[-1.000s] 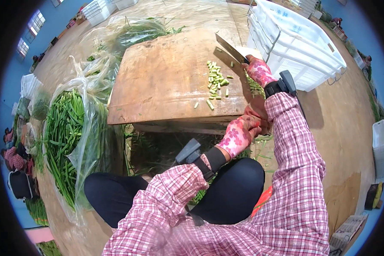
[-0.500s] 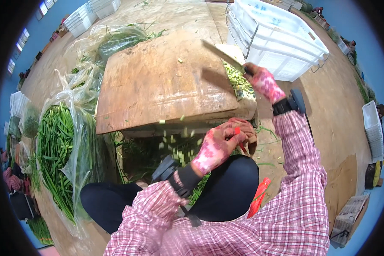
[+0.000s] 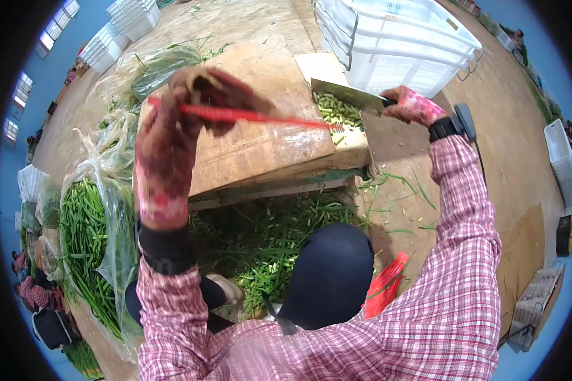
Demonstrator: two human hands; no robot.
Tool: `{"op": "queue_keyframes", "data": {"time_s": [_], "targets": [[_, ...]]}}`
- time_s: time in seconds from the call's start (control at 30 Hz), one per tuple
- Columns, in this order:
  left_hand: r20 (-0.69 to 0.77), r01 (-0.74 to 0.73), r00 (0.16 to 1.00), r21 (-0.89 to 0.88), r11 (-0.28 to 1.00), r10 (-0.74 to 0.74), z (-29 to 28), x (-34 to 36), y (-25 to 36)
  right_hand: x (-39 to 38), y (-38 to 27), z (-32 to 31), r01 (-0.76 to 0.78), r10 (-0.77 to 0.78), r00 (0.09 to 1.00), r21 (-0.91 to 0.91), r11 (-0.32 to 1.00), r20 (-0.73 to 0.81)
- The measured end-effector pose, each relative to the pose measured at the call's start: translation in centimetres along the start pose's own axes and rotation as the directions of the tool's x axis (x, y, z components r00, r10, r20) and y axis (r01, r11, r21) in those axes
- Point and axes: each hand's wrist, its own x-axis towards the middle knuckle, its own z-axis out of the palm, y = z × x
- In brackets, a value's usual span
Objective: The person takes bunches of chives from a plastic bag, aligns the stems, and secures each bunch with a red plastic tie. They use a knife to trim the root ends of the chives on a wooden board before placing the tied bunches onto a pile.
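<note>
My left hand [image 3: 171,136], in a pink floral glove, is raised over the left of the wooden board [image 3: 241,159], gripping a dirty reddish-brown cloth [image 3: 222,95] and a thin red strip [image 3: 267,119] that stretches rightward. My right hand [image 3: 413,109] holds a broad cleaver [image 3: 346,93] by its handle at the board's right end. Chopped green stem pieces [image 3: 333,111] lie below the blade on a pale ledge beside the board. Scattered green trimmings [image 3: 267,279] lie beneath the board around my knees.
A bag of long green stalks [image 3: 86,247] stands at my left, stacked white crates [image 3: 117,32] farther back. A large white crate [image 3: 394,47] is beyond my right hand, red plastic [image 3: 384,289] by my right knee. People [image 3: 35,289] sit at the far edges.
My left hand has risen sharply up-left, lifting the cloth and red strip from near my knee. The pieces on the board top fell off its front edge. The cleaver is lower and more level.
</note>
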Motion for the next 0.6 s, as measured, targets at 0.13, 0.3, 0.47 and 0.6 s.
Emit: {"op": "queue_keyframes", "data": {"time_s": [0.13,0.3,0.47,0.6], "targets": [[0.387,0.034,0.922,-0.098,0.995,0.006,1.3,3.6,-0.9,-6.8,2.6,1.3,0.064,-0.065,0.998,0.068,0.996,0.016],[0.316,0.138,0.949,-0.364,0.921,-0.017,4.2,4.0,-6.1,-14.3,5.1,1.5,0.032,-0.031,0.998,-0.021,0.999,0.053],[0.047,0.33,0.939,0.14,0.933,-0.339,0.2,3.4,-16.4,-17.5,4.4,1.8,-0.069,0.157,0.949,0.308,0.949,-0.272],[0.191,0.653,0.747,-0.03,0.757,-0.637,-2.5,1.5,-14.8,-12.6,-0.3,5.3,0.141,0.019,0.873,0.289,0.947,-0.488]]}}
